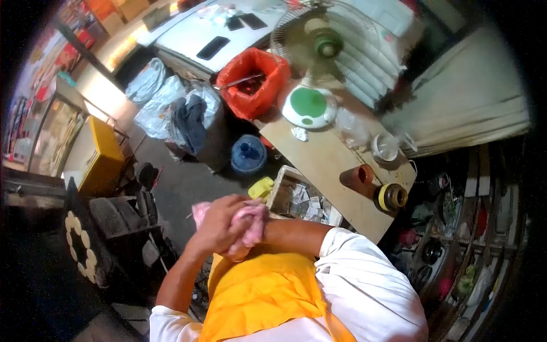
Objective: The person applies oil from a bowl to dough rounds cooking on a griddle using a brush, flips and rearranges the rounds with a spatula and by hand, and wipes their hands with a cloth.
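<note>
Pink cloth (253,222) is bunched between the person's two hands, just in front of the yellow apron (262,290), with a loose corner poking out on the left. From left to right, a yellow box (107,154) stands off to the side, then silvery plastic bags (156,97) with a dark rag (191,122) lying over them. Next comes the left hand (222,221), laid on the cloth from above, its fingers curled round the folds — a grasp that looks firm. The right hand (238,254) is mostly hidden beneath; whether its fingers are clenched or slack, I cannot tell. To work the cloth well, the left hand would do best to press evenly and gather in that loose corner, with the right wrist held steady so the fabric neither slips nor unrolls; soft as it looks, it should yield easily to a turn of the palm. Farther right are the blue jug (249,157), red bag (240,102), yellow container (261,187) and crate (278,187), then the board (319,157) bearing a fan (310,108), brown cup (356,178) and jar (393,196) — best spared by keeping the right elbow in.
</note>
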`<control>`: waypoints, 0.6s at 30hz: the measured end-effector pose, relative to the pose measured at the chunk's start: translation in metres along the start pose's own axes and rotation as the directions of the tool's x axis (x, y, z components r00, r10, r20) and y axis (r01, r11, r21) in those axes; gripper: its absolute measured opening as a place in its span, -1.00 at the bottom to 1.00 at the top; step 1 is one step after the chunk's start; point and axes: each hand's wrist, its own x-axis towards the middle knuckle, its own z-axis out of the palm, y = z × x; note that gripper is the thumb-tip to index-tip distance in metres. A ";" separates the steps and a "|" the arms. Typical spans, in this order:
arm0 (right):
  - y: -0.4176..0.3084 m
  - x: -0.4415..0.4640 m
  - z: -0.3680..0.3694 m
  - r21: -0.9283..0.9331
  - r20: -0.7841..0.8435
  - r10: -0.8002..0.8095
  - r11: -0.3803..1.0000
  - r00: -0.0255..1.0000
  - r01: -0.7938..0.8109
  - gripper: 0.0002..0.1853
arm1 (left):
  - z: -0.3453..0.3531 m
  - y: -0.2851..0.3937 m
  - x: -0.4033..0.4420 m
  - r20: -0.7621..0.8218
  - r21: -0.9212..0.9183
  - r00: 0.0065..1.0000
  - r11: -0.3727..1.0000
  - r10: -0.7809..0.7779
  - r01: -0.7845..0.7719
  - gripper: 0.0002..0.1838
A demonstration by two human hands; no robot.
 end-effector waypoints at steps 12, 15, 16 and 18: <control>-0.059 -0.065 -0.077 -0.701 -0.047 -0.369 0.674 0.928 0.233 -0.51 | 0.002 -0.021 -0.011 -0.302 0.384 0.913 0.912 0.273 -0.146 -0.23; -0.059 -0.026 -0.070 -0.640 -0.068 -0.384 0.725 0.921 0.255 -0.53 | 0.022 -0.061 -0.032 -0.461 0.260 0.865 0.962 0.196 -0.080 -0.24; -0.058 -0.014 -0.069 -0.603 -0.072 -0.375 0.754 0.924 0.259 -0.53 | 0.037 -0.081 -0.041 -0.588 -0.078 0.807 0.997 -0.051 0.007 -0.26; -0.055 0.011 -0.063 -0.437 -0.068 -0.314 0.863 0.947 0.254 -0.54 | 0.030 -0.062 -0.033 -0.453 -0.733 0.615 0.662 -0.646 0.155 -0.35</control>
